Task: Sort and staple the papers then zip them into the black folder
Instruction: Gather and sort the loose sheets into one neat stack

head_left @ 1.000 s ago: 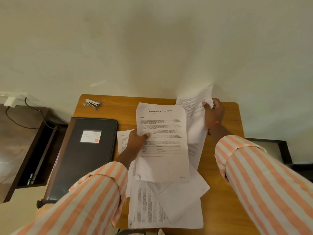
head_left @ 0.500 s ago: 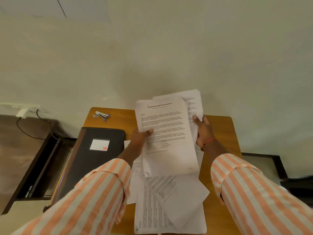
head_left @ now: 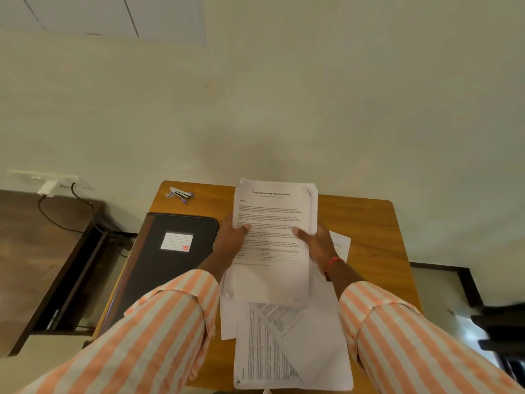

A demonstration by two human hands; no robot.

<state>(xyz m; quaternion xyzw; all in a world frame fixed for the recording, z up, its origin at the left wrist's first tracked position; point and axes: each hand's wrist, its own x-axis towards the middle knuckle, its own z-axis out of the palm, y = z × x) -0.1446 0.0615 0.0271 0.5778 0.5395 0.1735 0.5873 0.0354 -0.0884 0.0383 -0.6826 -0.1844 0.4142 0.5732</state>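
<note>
While loose sheets (head_left: 298, 351) lie fanned over the wooden table (head_left: 369, 223) under your forearms, the black folder (head_left: 170, 251) rests closed at the left, with the stapler (head_left: 180, 193) beyond it near the far corner. Your left hand (head_left: 230, 240) and right hand (head_left: 318, 245) each grip a side of the paper stack (head_left: 272, 217), thumbs on the front page. You hold it above mid-table; its printed top page shows a bold title, and the right edges sit uneven.

The desk (head_left: 369, 223) is smooth varnished wood with a soft sheen. The papers (head_left: 272, 217) are matt white paper, slightly creased. The black folder (head_left: 170, 274) looks matt. The stapler (head_left: 180, 192) is shiny metal. The sleeves (head_left: 159, 331) are striped cloth.
</note>
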